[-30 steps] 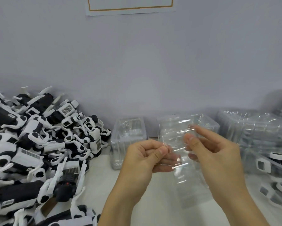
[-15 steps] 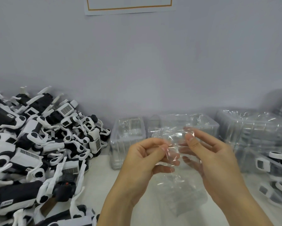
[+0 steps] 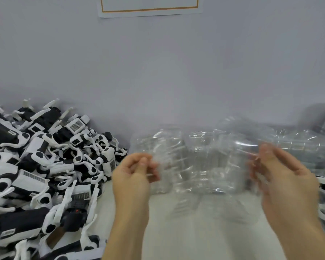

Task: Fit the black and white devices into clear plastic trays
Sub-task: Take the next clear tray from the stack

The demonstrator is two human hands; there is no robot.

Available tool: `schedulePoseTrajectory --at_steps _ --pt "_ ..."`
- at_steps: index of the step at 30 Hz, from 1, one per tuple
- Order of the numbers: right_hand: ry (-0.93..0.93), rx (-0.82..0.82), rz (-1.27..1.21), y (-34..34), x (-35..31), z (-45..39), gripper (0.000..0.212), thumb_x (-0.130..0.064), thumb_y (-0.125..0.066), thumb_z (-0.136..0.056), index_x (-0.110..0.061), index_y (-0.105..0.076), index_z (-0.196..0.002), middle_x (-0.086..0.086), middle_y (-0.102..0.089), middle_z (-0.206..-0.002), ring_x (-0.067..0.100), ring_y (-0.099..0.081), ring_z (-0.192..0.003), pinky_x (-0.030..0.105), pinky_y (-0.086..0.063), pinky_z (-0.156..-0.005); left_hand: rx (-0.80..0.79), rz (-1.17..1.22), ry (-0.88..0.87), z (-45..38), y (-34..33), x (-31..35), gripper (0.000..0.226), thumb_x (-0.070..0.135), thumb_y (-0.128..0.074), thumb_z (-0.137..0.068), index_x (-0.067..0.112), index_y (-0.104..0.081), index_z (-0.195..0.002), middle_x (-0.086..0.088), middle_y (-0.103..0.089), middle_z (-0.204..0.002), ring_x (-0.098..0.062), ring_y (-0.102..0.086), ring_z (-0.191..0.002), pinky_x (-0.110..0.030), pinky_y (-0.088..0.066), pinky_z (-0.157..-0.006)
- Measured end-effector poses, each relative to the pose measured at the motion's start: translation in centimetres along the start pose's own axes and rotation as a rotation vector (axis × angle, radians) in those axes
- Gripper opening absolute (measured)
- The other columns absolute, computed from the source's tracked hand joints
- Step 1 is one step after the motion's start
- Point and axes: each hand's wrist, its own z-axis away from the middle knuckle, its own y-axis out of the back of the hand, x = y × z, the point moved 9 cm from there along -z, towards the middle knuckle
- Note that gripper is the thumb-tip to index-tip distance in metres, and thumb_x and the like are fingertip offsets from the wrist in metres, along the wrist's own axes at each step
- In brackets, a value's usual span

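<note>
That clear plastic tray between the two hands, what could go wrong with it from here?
The clear tray looks thin, and the left hand and right hand each pinch an end, so it might crease or slip. The heaped devices lie close by on the left; one could slide onto the white table.

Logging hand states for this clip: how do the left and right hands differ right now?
The left hand pinches the left edge of the clear tray; the right hand grips its right edge. The left hand sits nearer the device pile, the right nearer the tray stack. The right looks more blurred. Both are bare and raised above the table.
</note>
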Motion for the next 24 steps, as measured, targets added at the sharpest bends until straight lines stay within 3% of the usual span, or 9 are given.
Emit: schedulePoseTrajectory --at_steps 4,7,11,16,19,23,24 --pt "-0.026 0.002 -0.020 1.6 -1.5 -0.8 0.022 -0.031 -0.074 -0.080 -0.018 -0.075 -0.098 0.006 -0.076 -0.095 0.011 -0.070 -0.070 0.026 -0.059 -0.068 0.131 0.299 0.127 -1.3 3.6 -1.3 0.035 0.005 -0.037 -0.105 0.015 -0.056 -0.078 0.006 -0.052 -0.054 -0.008 -0.047 -0.045 -0.019 -0.041 -0.047" --pt "-0.012 -0.008 0.002 1.2 -2.0 -0.7 0.023 -0.031 -0.069 -0.087 -0.019 -0.074 -0.106 0.005 -0.076 -0.099 0.011 -0.071 -0.073 0.038 -0.056 -0.082 0.178 0.385 0.166 -0.9 3.5 -2.4 0.047 0.004 -0.035 -0.103 0.018 -0.057 -0.063 0.007 -0.049 -0.050 -0.006 -0.042 -0.040 -0.015 -0.034 -0.040" --pt "0.122 -0.085 0.077 -0.5 -4.5 -0.1 0.026 -0.032 -0.059 -0.095 -0.025 -0.070 -0.116 0.003 -0.075 -0.102 0.011 -0.071 -0.079 0.022 -0.057 -0.073 0.231 0.408 0.200 -0.4 3.1 -3.6 0.032 0.009 -0.040 -0.094 0.018 -0.048 -0.064 0.005 -0.037 -0.053 -0.010 -0.029 -0.041 -0.020 -0.023 -0.035" --pt "0.453 -0.262 0.276 -5.0 -9.2 1.3 0.018 -0.030 -0.059 -0.099 -0.037 -0.066 -0.113 -0.005 -0.075 -0.104 0.013 -0.072 -0.089 0.023 -0.058 -0.078 0.407 0.431 0.284 0.6 3.9 -4.9 0.035 0.024 -0.044 -0.096 0.025 -0.039 -0.061 0.009 -0.031 -0.049 -0.008 -0.023 -0.037 -0.018 -0.018 -0.033" --pt "0.650 -0.336 0.451 -8.7 -10.3 1.0 0.023 -0.022 -0.059 -0.096 -0.041 -0.065 -0.109 -0.005 -0.073 -0.097 0.013 -0.070 -0.088 0.022 -0.053 -0.079 0.435 0.452 0.308 1.0 4.0 -5.1 0.039 0.029 -0.044 -0.095 0.028 -0.033 -0.058 0.010 -0.027 -0.049 -0.009 -0.019 -0.039 -0.019 -0.014 -0.033" --pt "0.705 -0.445 0.699 -13.3 -7.7 -1.9 0.028 -0.012 -0.064 -0.094 -0.037 -0.066 -0.107 -0.009 -0.069 -0.092 0.003 -0.063 -0.082 0.012 -0.044 -0.083 0.424 0.482 0.317 1.3 3.8 -5.0 0.046 0.027 -0.043 -0.094 0.028 -0.031 -0.049 0.011 -0.026 -0.046 -0.008 -0.019 -0.034 -0.016 -0.016 -0.032" --pt "0.691 -0.462 0.786 -14.2 -6.7 -2.8 0.027 -0.014 -0.064 -0.095 -0.036 -0.066 -0.110 -0.010 -0.068 -0.094 0.004 -0.063 -0.085 0.017 -0.044 -0.090 0.419 0.494 0.319 1.3 3.6 -4.9 0.047 0.027 -0.042 -0.094 0.028 -0.032 -0.048 0.011 -0.025 -0.045 -0.008 -0.019 -0.034 -0.015 -0.016 -0.032"
